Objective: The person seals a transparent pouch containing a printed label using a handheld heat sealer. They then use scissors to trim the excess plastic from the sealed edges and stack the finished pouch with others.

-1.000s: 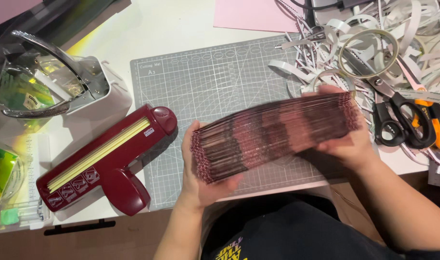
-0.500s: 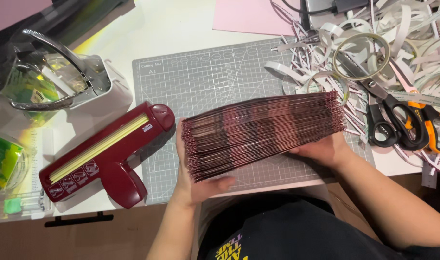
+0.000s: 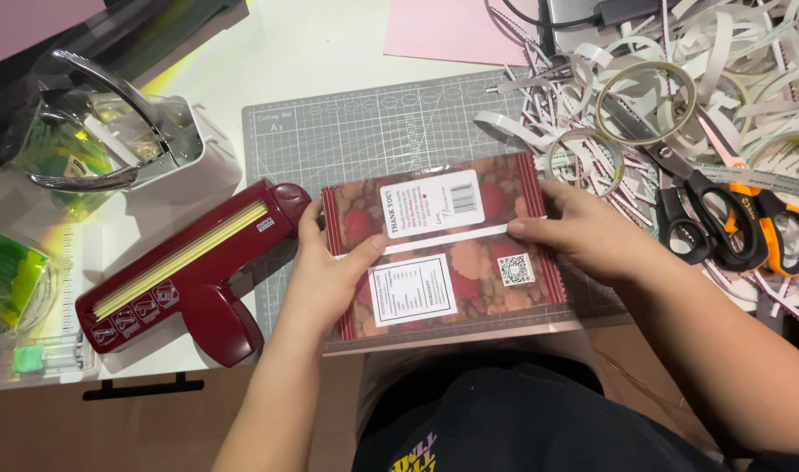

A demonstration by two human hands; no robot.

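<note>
A stack of dark red printed pouches (image 3: 443, 249) lies flat, back side up, on a grey cutting mat (image 3: 347, 140). White label panels and a centre seam show on the top pouch. My left hand (image 3: 325, 262) grips the stack's left end, thumb on top. My right hand (image 3: 578, 236) holds the right end, fingers pressing near the seam.
A dark red punch tool (image 3: 185, 275) sits left of the mat. Scissors with black handles (image 3: 705, 210) and orange handles (image 3: 771, 218), tape rolls (image 3: 648, 105) and several paper strips crowd the right. A clear container (image 3: 111, 131) stands at the left; pink paper (image 3: 456, 31) lies behind.
The stack, seen edge-on before, has been turned and laid flat on the mat, back side up. Both hands have stayed on its ends.
</note>
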